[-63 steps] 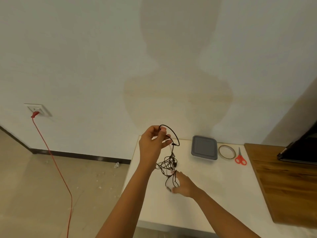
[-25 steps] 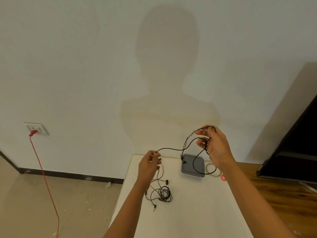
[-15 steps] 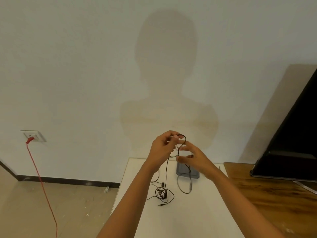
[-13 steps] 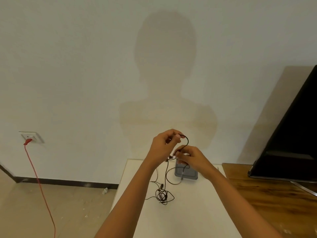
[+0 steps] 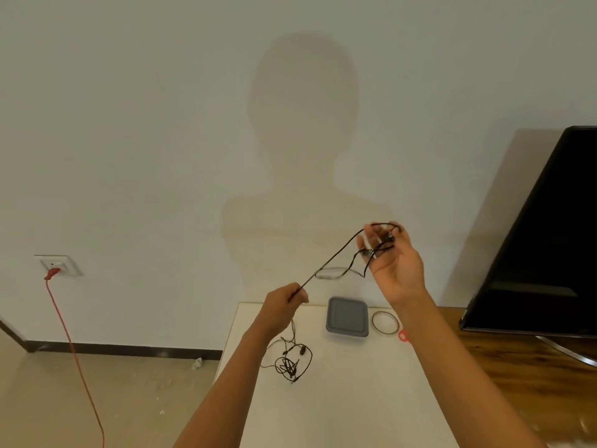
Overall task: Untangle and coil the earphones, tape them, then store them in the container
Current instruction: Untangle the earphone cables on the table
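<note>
Head view, standing by.

- Left hand [image 5: 286, 300] is low, at 9 o'clock from the container. Its fingertips are closed together, pinching the black cord of the earphones [image 5: 329, 261].
- The cord runs taut up toward 2 o'clock to the right hand [image 5: 395, 263], which is raised with the palm facing the wearer. The fingers are loosely curled with a few loops draped across them, and the thumb seems to pin the cord near the tips.
- Below the left hand, a tangled clump [image 5: 292, 363] of cord lies on the white table [image 5: 339, 409], at 7 o'clock from the grey container [image 5: 347, 316]. The container's lid is on.
- Tape roll [image 5: 385, 322] sits just beside the container at 3 o'clock. Red scissors [image 5: 403, 336] are partly hidden behind the right forearm.

Risks, as I read them:
- The span between the hands is tight. Pulling harder with the clump unsorted would likely cinch the knots rather than free them.
- The loops on the right fingers sit loosely. A tilt or an opening thumb could spill them and undo the coil.
- If the clump lifts with the cord, it could drag off the near table edge.
- Both hands are occupied and the tape is untouched. Reaching for it means releasing one end.
</note>
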